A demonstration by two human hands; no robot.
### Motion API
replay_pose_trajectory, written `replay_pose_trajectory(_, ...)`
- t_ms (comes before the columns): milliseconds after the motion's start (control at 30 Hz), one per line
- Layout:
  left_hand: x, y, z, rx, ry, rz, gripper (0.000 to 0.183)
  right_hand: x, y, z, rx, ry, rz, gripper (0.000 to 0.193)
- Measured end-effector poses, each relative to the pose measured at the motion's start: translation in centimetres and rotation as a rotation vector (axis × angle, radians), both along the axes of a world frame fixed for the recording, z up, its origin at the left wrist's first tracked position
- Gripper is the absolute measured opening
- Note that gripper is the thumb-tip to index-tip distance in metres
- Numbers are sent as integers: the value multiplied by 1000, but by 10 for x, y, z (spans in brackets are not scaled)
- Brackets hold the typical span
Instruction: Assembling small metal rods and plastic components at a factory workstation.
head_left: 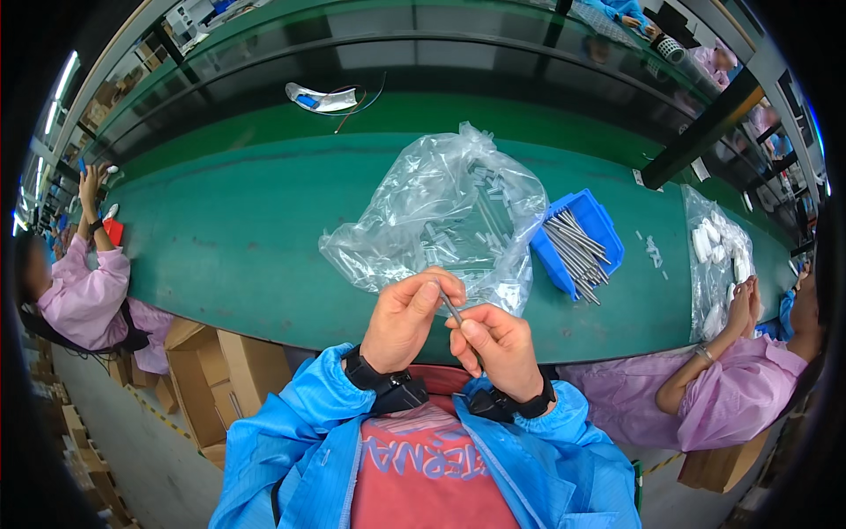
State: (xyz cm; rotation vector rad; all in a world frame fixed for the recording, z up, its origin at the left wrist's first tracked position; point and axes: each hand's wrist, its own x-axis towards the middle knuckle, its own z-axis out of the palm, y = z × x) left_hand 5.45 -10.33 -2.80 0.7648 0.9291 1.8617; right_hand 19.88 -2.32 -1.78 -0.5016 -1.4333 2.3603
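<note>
Close to my body, above the near edge of the bench, I hold a thin grey metal rod (450,306) at a slant. My left hand (404,319) pinches its far end between thumb and fingertips. Around its near end, the fingers of my right hand (500,346) are closed. Whether a small part sits on the rod's end is hidden by my left fingertips. Just beyond my hands lies an open clear plastic bag (397,212) with many small translucent tube pieces (441,240) in it. Right of the bag, a blue bin (603,231) holds many similar metal rods (575,251).
Loose translucent pieces (653,252) lie right of the bin. Farther right is a bag of white parts (718,242), near a co-worker in pink (740,388). Another co-worker (88,295) sits at the left. A cardboard box (251,370) stands below the bench edge. A black post (705,132) rises at the back right.
</note>
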Motion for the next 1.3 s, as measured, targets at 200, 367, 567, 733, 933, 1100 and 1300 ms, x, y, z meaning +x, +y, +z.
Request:
replay_pose_trajectory(200,9,0,-5,31,-59,16,32,-4,-7,-1,-67,-21,-37,16)
replay_pose_trajectory(367,12,-4,-17,34,-165,-20,26,-7,-11,-9,-75,-12,-50,16)
replay_pose_trajectory(567,-1,-3,5,-53,-119,-11,37,-13,-2,-12,-270,23,108,21)
replay_pose_trajectory(733,-13,-2,-10,69,-72,-104,36,-18,-5,-21,-429,13,189,23)
replay_pose_trajectory(933,-7,3,-11,87,-40,27,35,-32,-15,-22,-483,20,103,21)
replay_pose_trajectory(1100,-12,2,-10,50,33,38,34,-38,-17,-23,-472,-10,63,18)
replay_pose_trajectory(1300,-16,-6,2,-163,114,-18,33,-45,-17,-16,-429,-34,13,23)
